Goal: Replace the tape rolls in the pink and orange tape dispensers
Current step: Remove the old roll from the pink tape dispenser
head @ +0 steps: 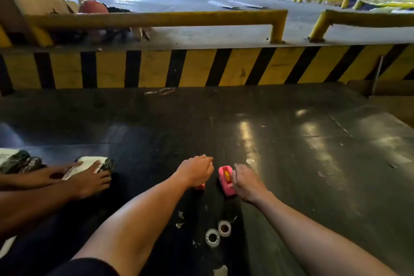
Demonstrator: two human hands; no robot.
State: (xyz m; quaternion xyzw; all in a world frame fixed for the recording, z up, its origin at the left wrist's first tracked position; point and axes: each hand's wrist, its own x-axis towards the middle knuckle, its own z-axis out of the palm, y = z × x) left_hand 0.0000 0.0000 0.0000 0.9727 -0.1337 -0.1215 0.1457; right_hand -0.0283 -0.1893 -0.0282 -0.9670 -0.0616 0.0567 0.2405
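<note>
A pink tape dispenser (226, 179) stands on the dark work surface (291, 152) with a yellowish roll in it. My right hand (246, 182) rests against its right side, fingers curled on it. My left hand (195, 171) is closed over the orange dispenser (200, 186), of which only a small corner shows under the hand. Two clear tape rolls (212, 237) (224, 228) lie flat on the surface nearer to me, between my forearms.
Another person's hands (87, 178) press on a black-and-white wrapped parcel (98, 162) at the left. Torn paper scraps (180, 219) lie near the rolls. A yellow-and-black striped barrier (201, 67) with yellow rails bounds the far edge.
</note>
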